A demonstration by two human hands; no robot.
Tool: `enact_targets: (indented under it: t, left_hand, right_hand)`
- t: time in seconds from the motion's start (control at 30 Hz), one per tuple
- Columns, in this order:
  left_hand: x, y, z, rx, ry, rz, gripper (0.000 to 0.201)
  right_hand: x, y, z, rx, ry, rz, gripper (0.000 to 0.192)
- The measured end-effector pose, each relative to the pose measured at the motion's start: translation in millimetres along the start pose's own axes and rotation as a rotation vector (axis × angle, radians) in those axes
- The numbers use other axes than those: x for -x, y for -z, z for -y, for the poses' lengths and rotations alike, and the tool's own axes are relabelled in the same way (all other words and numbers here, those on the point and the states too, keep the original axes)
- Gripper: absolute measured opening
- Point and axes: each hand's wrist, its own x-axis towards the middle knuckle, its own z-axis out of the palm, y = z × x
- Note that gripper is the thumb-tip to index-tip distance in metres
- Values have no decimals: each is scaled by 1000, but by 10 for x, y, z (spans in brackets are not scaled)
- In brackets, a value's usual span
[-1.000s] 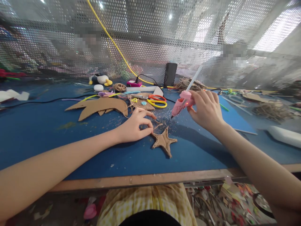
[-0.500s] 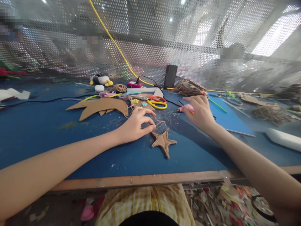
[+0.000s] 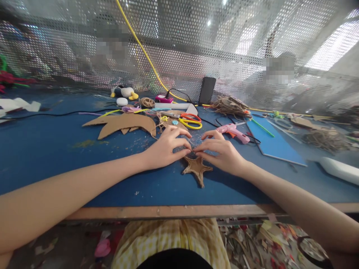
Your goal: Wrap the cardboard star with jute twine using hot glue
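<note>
- Brown twine-wrapped cardboard star [image 3: 196, 167] is lying flat on the blue felt-covered table [image 3: 42, 149], close to the table's near wooden edge; the star serves as the landmark below.
- The left hand [image 3: 165, 149] is set at the star's upper left, thumb and forefinger pinched together at the top arm, apparently on a thin strand; what exactly is gripped cannot be told.
- The right hand [image 3: 223, 154] is set at the star's upper right, its fingertips pressed to the same top arm, nothing else being held.
- The pink hot-glue gun [image 3: 234, 132] is laid down beyond and right of the star, untouched.
- The yellow-and-red scissors [image 3: 190, 120] and the brown dolphin-shaped cardboard cut-out [image 3: 123, 124] are lying beyond the star, to its left.
- Judged from this, the strand is best kept taut and pressed evenly, while fresh glue is avoided by the fingertips.
</note>
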Motion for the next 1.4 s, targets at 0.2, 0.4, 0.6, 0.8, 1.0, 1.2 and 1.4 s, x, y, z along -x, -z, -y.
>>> enact_targets:
  t: [0.2,0.4,0.6,0.8,1.0,1.2,1.4]
  left_hand:
    - [-2,15,-20,20,29,41,15]
    - [11,18,-32,5,33,165,12]
    - [13,-4,-41,48,-47,146,4]
    - [12,4,-48,79,-71,144,5]
    - [11,7,-60,96,-65,144,6]
    - [10,5,-65,82,-72,137,5]
    - [11,8,-71,86,-63,140,3]
  right_hand:
    - [-23,22,95,5,3,-16,8]
    - [7,49,96,79,89,-17,7]
    - [23,73,139,164,114,43,6]
    - [25,76,201,190,108,71,8]
    - [39,64,231,209,92,96,7]
    - [41,61,242,237,110,123,10]
    - [24,58,265,283,128,118,15]
